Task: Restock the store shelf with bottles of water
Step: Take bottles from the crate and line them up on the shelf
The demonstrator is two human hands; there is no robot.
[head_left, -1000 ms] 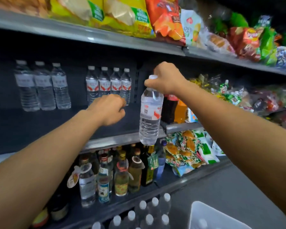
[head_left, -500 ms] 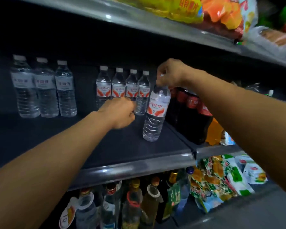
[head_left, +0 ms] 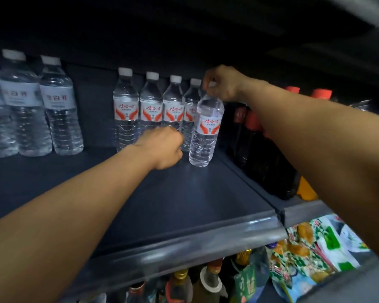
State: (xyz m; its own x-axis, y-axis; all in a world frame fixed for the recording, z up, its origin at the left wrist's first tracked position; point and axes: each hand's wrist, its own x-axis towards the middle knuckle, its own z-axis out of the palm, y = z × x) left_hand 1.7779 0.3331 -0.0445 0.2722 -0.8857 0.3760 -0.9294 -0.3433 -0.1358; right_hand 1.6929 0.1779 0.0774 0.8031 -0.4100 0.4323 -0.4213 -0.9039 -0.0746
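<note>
1. Pinching the cap from above, the right hand [head_left: 223, 84] holds the clear plastic red-labelled water bottle [head_left: 206, 132] upright at frame centre, its base apparently touching the dark shelf [head_left: 184, 197].
2. Left hand [head_left: 162, 147], curled and seemingly holding nothing, sits just left of it.
3. Row of matching bottles [head_left: 151, 108] stands directly behind.

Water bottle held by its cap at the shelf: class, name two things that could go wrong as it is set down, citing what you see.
1. The right hand pinches only the cap of the held bottle, so it may swing or tip on landing.
2. It stands close in front of the row of four bottles; a nudge could topple them.
3. The left hand sits beside its base and could bump it.
</note>
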